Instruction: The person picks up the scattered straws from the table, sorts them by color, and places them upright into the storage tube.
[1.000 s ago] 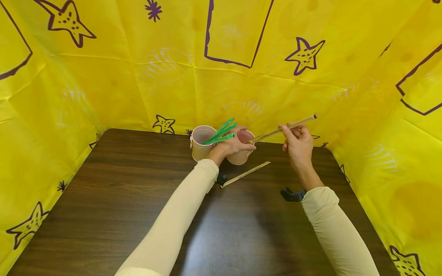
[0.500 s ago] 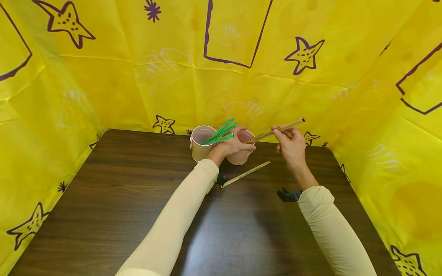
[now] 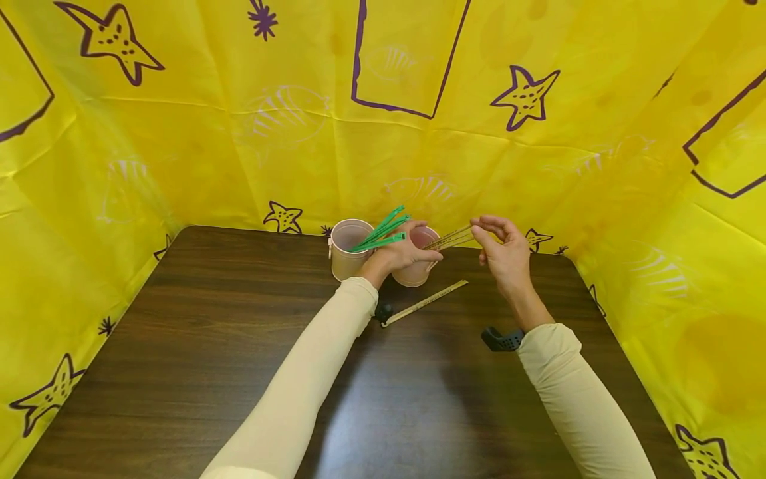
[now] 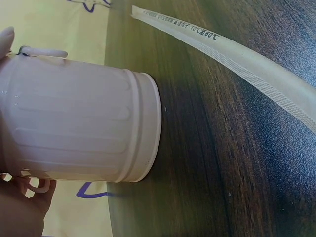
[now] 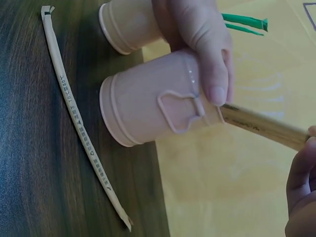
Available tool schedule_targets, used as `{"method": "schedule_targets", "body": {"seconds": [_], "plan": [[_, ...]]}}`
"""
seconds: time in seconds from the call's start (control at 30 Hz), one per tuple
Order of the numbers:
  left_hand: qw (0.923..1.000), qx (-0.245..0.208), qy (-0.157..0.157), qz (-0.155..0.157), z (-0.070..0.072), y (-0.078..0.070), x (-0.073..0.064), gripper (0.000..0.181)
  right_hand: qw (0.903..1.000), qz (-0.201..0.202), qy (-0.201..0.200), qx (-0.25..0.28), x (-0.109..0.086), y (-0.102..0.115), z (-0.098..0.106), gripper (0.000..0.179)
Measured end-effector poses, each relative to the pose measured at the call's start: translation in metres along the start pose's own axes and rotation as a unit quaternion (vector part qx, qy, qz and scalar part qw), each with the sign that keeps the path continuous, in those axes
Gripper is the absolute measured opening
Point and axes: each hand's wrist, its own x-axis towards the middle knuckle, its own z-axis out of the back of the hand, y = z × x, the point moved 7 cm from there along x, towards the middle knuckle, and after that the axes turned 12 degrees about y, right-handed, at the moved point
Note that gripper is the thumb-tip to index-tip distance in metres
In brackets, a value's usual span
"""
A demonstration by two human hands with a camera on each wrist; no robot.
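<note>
My left hand [image 3: 402, 251] holds the pink bucket [image 5: 148, 96] by its upper part, with the thumb near the rim. Brown paper-wrapped straws [image 3: 453, 237] lean out of this bucket to the right; their lower ends are hidden inside. My right hand [image 3: 507, 256] is at their upper ends, with the thumb and index finger spread a little and no straw reaching past them. Another wrapped straw [image 3: 425, 303], printed with dark lettering, lies on the table in front of the bucket.
To the left, against the held bucket, stands a second pale bucket [image 3: 343, 263] with several green-wrapped straws [image 3: 383, 233] leaning out. Yellow cloth [image 3: 239, 159] with sea-creature drawings hangs behind and beside the dark wooden table [image 3: 239, 313].
My right hand has moved left toward the bucket. The straw that stuck out beyond its fingers has slid down toward the bucket and no longer shows there. My left hand stays put.
</note>
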Motion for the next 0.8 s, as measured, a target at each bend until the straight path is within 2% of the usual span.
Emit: {"method": "schedule_targets", "body": {"seconds": [0.23,0.33,0.43,0.5,0.53,0.6,0.67,0.8], "plan": [[1.0,0.004,0.005,-0.001,0.0,-0.001,0.0,0.094,0.9984,0.034,-0.046,-0.009,-0.01,0.009,0.011,0.031],[1.0,0.0,0.004,-0.002,0.001,-0.001,-0.001,0.093,0.9975,0.022,-0.056,-0.038,-0.016,0.002,0.017,0.025],[1.0,0.001,0.003,0.0,0.001,-0.001,0.0,0.094,0.9955,-0.007,-0.033,-0.089,-0.023,-0.014,0.019,0.025],[1.0,0.004,0.002,0.001,0.001,0.0,0.0,0.095,0.9904,-0.034,-0.001,-0.134,-0.027,-0.028,0.016,0.029],[1.0,0.003,0.002,0.002,0.001,0.0,0.0,0.095,0.9864,-0.048,0.02,-0.156,-0.03,-0.035,0.013,0.03],[1.0,0.005,0.001,0.003,0.001,0.001,0.0,0.095,0.9723,-0.076,0.068,-0.21,-0.035,-0.047,0.005,0.033],[1.0,0.003,0.0,0.003,0.001,0.002,0.0,0.096,0.9542,-0.1,0.119,-0.255,-0.039,-0.06,-0.004,0.035],[1.0,-0.002,0.001,0.003,0.0,0.003,0.0,0.095,0.9175,-0.11,0.205,-0.322,-0.046,-0.079,-0.024,0.033]]}}
